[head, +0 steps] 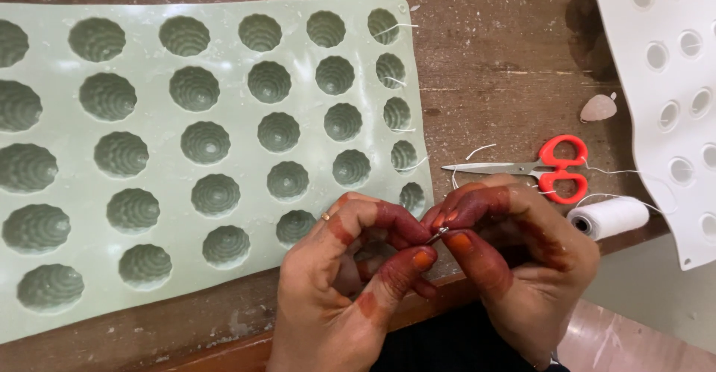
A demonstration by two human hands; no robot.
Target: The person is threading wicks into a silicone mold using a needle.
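**Two hands pinch a small metal piece at the counter's near edge**

Closest to the camera, the left hand and the right hand meet fingertip to fingertip over the front edge of the worn brown wooden counter. Both are closed in a pinch on a tiny silvery metal piece, which sits exactly between them, gripped by thumbs and forefingers where the two hands touch. The piece is too small to tell its exact kind. The fingertips carry a dark reddish stain.

Just beyond the left hand lies a large pale green silicone mould with rows of round ribbed cavities, spread flat across the left part of the counter. Short white threads stick out of the cavities in its rightmost column, nearest the hands.

To the right of the right hand, touching the counter edge, a spool of white thread lies on its side. Just behind the right hand rest scissors with red handles, blades pointing left, with loose white thread trailing around them.

Farther right, a white silicone mould with smaller oval holes hangs over the counter edge. Near it, well apart from the hands, lies a small pinkish wax-like lump.
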